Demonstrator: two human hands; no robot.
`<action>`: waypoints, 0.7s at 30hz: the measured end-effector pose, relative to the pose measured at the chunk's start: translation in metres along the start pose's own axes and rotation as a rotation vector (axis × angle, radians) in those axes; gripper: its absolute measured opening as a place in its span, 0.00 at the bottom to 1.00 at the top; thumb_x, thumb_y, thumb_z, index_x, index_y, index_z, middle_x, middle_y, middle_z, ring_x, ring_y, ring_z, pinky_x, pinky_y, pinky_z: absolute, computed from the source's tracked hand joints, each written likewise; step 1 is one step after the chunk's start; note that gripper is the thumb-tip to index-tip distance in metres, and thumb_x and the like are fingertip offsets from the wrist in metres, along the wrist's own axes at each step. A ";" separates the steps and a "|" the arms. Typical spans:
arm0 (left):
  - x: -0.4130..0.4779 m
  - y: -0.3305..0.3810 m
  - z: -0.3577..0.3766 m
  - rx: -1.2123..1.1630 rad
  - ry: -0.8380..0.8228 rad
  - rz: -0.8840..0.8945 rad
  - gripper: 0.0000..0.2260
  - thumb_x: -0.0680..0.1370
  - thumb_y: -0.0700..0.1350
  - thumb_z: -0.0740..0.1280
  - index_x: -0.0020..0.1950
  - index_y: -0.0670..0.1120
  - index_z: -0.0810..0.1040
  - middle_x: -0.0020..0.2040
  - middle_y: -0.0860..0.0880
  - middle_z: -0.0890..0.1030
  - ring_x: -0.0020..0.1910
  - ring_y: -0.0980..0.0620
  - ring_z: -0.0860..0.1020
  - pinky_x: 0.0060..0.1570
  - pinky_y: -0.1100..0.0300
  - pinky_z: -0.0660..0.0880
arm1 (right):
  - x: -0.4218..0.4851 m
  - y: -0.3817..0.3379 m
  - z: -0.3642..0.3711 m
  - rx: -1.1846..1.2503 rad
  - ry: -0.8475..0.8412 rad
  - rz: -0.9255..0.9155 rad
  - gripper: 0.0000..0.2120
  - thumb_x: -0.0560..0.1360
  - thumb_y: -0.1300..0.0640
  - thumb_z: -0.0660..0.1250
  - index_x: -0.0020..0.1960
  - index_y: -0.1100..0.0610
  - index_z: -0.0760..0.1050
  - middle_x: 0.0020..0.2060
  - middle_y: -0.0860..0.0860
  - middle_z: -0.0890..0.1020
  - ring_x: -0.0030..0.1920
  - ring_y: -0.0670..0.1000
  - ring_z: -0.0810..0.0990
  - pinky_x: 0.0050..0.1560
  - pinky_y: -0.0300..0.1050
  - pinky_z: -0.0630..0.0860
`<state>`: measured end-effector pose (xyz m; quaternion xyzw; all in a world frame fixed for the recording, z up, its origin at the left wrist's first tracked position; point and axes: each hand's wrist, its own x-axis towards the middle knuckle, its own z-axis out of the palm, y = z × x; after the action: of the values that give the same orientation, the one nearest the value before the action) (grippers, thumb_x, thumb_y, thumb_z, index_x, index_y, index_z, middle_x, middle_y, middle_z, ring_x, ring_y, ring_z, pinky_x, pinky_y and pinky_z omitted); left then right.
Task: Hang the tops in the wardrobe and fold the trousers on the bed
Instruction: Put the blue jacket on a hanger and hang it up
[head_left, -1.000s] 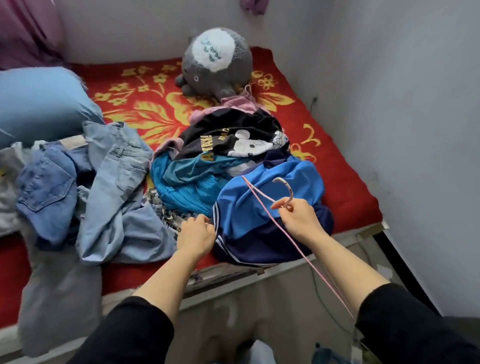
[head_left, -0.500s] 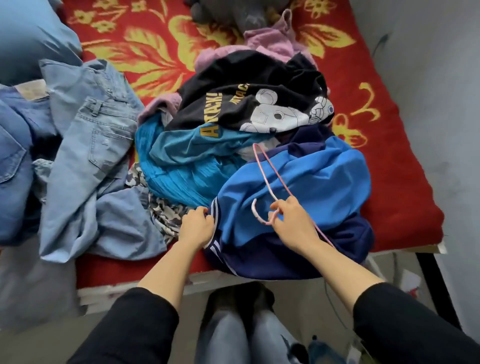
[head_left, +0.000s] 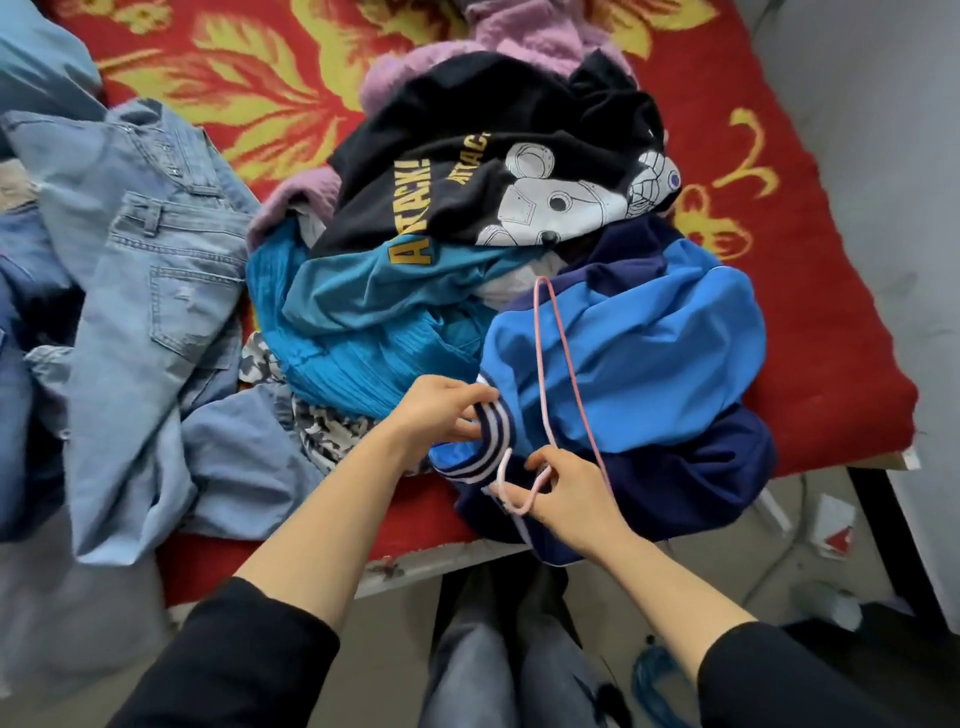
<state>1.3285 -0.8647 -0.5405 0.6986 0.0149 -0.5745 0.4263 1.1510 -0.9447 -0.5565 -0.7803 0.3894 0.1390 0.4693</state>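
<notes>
A pile of tops lies on the red bed (head_left: 810, 291): a blue and navy jacket (head_left: 639, 364) in front, a teal top (head_left: 363, 312), a black printed top (head_left: 493, 192) and a pink one (head_left: 524, 41) behind. My left hand (head_left: 441, 415) pinches the jacket's striped collar (head_left: 488, 441). My right hand (head_left: 566, 493) holds a pink wire hanger (head_left: 550, 364) by its hook, and the hanger lies across the jacket. Light denim trousers (head_left: 156, 291) lie crumpled to the left.
More denim (head_left: 21, 364) lies at the far left edge, with a blue pillow (head_left: 36, 57) at the top left. A grey wall (head_left: 883, 130) bounds the bed on the right. The bed's near edge is at my legs (head_left: 498, 665). Litter lies on the floor (head_left: 831, 530).
The view has moved closer and tilted down. My left hand has lifted the jacket's striped collar. My right hand has brought the hanger's hook nearer to the collar.
</notes>
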 end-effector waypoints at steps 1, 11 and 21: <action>-0.012 0.015 0.002 -0.030 -0.088 -0.019 0.09 0.75 0.43 0.68 0.39 0.39 0.77 0.31 0.45 0.80 0.29 0.51 0.78 0.47 0.56 0.76 | -0.005 -0.007 0.002 0.057 0.056 0.000 0.23 0.61 0.36 0.76 0.44 0.50 0.75 0.38 0.46 0.78 0.37 0.45 0.74 0.40 0.38 0.69; -0.089 0.107 0.036 0.067 -0.186 0.204 0.08 0.74 0.44 0.71 0.50 0.43 0.83 0.47 0.51 0.82 0.45 0.56 0.77 0.58 0.56 0.75 | -0.028 -0.059 -0.057 0.325 0.680 0.014 0.10 0.70 0.47 0.61 0.38 0.54 0.71 0.33 0.57 0.76 0.36 0.58 0.72 0.37 0.45 0.61; -0.170 0.196 0.080 -0.036 -0.014 0.771 0.12 0.79 0.45 0.66 0.35 0.46 0.71 0.28 0.56 0.75 0.26 0.63 0.71 0.26 0.72 0.69 | -0.093 -0.145 -0.220 0.336 0.848 -0.275 0.12 0.72 0.60 0.67 0.35 0.50 0.66 0.35 0.41 0.72 0.40 0.39 0.73 0.42 0.37 0.70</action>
<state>1.3077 -0.9584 -0.2871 0.6413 -0.2414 -0.3766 0.6234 1.1640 -1.0483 -0.2976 -0.7257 0.4567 -0.3201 0.4028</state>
